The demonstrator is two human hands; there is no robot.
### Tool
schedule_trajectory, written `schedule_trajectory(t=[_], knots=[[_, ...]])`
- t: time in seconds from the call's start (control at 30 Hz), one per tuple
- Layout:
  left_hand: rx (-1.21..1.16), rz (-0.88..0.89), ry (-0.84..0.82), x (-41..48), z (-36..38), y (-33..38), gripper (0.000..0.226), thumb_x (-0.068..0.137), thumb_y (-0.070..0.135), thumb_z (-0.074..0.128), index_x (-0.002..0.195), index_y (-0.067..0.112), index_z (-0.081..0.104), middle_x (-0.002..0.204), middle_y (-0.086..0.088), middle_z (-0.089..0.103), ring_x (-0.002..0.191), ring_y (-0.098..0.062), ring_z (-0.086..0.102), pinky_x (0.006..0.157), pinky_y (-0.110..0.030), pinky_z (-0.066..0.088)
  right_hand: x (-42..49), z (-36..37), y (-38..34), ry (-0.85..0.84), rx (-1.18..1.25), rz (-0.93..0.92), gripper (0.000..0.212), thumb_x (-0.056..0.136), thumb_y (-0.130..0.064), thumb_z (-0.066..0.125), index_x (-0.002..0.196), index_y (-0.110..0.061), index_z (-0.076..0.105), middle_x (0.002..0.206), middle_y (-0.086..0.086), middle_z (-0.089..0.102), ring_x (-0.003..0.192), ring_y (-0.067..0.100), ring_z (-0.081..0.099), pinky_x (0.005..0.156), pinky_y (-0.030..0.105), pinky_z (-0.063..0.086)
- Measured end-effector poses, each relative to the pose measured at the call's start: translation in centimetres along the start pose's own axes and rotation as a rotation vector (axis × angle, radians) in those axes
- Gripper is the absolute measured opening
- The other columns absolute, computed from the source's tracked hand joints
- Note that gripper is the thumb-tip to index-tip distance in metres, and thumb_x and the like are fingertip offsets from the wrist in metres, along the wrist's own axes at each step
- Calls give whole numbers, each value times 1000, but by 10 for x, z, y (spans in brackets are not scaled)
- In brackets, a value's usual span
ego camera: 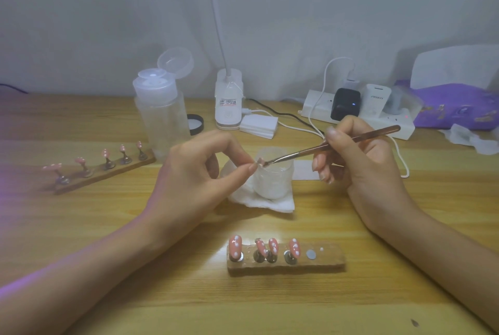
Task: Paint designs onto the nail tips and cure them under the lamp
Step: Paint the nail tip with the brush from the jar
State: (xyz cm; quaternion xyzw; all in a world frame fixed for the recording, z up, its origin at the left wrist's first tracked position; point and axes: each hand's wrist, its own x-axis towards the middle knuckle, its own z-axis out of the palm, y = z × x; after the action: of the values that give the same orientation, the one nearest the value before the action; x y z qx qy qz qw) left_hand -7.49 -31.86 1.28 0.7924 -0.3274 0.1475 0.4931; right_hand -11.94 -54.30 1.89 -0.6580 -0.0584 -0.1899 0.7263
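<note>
Left hand (199, 172) at centre, thumb and forefinger pinching a small nail tip (259, 162), right hand (359, 161) at 3 o'clock, fingers curled round a brush (332, 144), its end touching the nail tip, wooden holder (329, 259) with four pink dotted tips (235, 247) at 6 o'clock, lamp (228, 107) at 12 o'clock.

the left hand (199, 169) pinches a small pink nail tip (259, 162) between thumb and forefinger above a clear jar (274, 175) that sits on a white wipe (280, 203). the right hand (359, 161) grips a thin brush (334, 142), its bristles touching the tip. near the front edge of the wooden table (162, 294), a wooden holder (286, 260) carries four pink white-dotted tips. a second holder (100, 169) with five stands at the left, beside a clear pump bottle (162, 113).
</note>
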Motion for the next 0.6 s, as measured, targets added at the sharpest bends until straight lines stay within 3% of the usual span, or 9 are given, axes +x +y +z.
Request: schedule_trajectory(t=[0.13, 0.43, 0.6], knots=[[-11, -7, -9, 0, 1, 2, 13, 82, 26, 73, 72, 27, 64, 58, 28, 50, 47, -3, 37, 51, -8, 27, 1, -1, -1, 21, 54, -20, 27, 95, -23, 60, 74, -13, 45, 57, 5, 62, 47, 16, 53, 47, 21, 44], [-8, -13, -11, 0, 2, 1, 14, 82, 27, 74, 72, 28, 64, 59, 28, 51, 48, -4, 38, 51, -8, 27, -2, 3, -3, -3, -9, -10, 23, 87, -27, 60, 73, -14, 47, 57, 8, 62, 47, 18, 54, 47, 23, 46], [21, 13, -13, 0, 0, 0, 13, 82, 28, 73, 73, 29, 64, 68, 23, 54, 51, -7, 38, 52, -12, 29, 0, 0, -3, 16, -39, -28, 25, 94, -22, 57, 73, -14, 46, 56, 6, 62, 45, 16, 52, 44, 22, 43]])
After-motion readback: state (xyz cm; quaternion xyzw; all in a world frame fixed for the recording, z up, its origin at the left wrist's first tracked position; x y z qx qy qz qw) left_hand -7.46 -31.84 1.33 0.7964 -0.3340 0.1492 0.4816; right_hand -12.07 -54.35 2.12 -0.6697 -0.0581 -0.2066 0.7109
